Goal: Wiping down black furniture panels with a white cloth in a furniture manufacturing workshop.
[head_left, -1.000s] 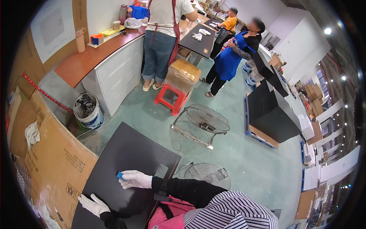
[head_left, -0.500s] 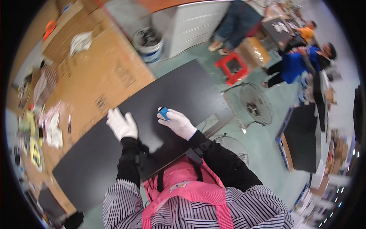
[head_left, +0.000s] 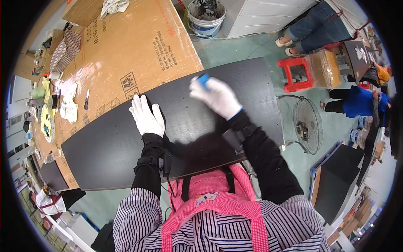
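Note:
A large dark panel (head_left: pixel 105 155) with one curved edge lies in front of me, partly over a cardboard sheet. My left hand (head_left: pixel 147 116), in a white glove, rests on the panel near its far edge, palm down with fingers stretched. To its right, my white-gloved right hand (head_left: pixel 218 98) grips a small blue block (head_left: pixel 204 81) between thumb and fingers over the panel. That hand is slightly blurred, and whether the block touches the surface I cannot tell. Several small dark dots, like holes, show in the panel.
Printed cardboard (head_left: pixel 138 46) covers the table beyond, with a knife (head_left: pixel 87 100) and a white cloth (head_left: pixel 69 105) at left. Past the panel stand a dirty bucket (head_left: pixel 205 19), a red stool (head_left: pixel 295 74) and a fan (head_left: pixel 307 126). Other people are at the far right and lower left.
My view has turned, so the panel sits differently in it. My right hand, with the blue block, has moved farther out and right of my left hand. The left stays flat on the panel.

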A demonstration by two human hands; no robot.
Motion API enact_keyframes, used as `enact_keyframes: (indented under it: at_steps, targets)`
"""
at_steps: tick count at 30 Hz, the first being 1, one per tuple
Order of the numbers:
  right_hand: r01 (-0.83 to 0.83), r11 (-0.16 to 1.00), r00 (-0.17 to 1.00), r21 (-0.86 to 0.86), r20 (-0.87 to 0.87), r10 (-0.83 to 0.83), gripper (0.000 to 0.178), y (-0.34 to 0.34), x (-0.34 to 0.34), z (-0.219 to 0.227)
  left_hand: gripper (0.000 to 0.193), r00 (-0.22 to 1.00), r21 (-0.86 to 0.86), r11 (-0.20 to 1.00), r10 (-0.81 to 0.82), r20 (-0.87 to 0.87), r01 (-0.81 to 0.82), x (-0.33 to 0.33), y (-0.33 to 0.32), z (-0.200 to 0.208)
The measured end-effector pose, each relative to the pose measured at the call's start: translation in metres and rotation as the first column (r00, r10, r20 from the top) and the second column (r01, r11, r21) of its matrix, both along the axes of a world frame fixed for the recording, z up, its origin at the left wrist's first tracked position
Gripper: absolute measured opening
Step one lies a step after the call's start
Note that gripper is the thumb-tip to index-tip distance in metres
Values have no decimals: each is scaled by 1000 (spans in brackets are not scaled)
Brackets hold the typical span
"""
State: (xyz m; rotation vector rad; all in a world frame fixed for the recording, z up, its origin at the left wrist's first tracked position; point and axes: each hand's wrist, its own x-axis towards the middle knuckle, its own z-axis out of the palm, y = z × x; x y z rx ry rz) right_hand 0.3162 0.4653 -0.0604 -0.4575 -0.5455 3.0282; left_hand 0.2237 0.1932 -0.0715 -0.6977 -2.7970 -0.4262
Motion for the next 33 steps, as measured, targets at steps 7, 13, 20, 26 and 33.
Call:
enact_keyframes:
  at_steps: [7, 13, 20, 26, 33]
  targets:
    - [659, 744, 750, 109, -26, -661, 39, 236, 89, -8, 56, 1000, 6, 1000, -10, 0, 10, 2, 20, 7]
    - [676, 733, 736, 71, -7, -677, 38, 165, 136, 42, 53, 999, -14, 1000, -6, -36, 6, -6, 6, 0]
    - [-27, 991, 995, -129, 96, 39, 33, -57, 116, 39, 53, 994, -19, 996, 92, 60, -91, -11, 34, 12]
    - [-149, 976, 988, 159, 75, 139, 31, -110, 20, 91, 58, 996, 192, 978, 79, 51, -87, 0, 4, 1]
    - [-116, 909, 993, 401, 29, 114, 40, -182, -54, 104, 62, 995, 511, 853, 100, 28, -100, -86, -116, 25]
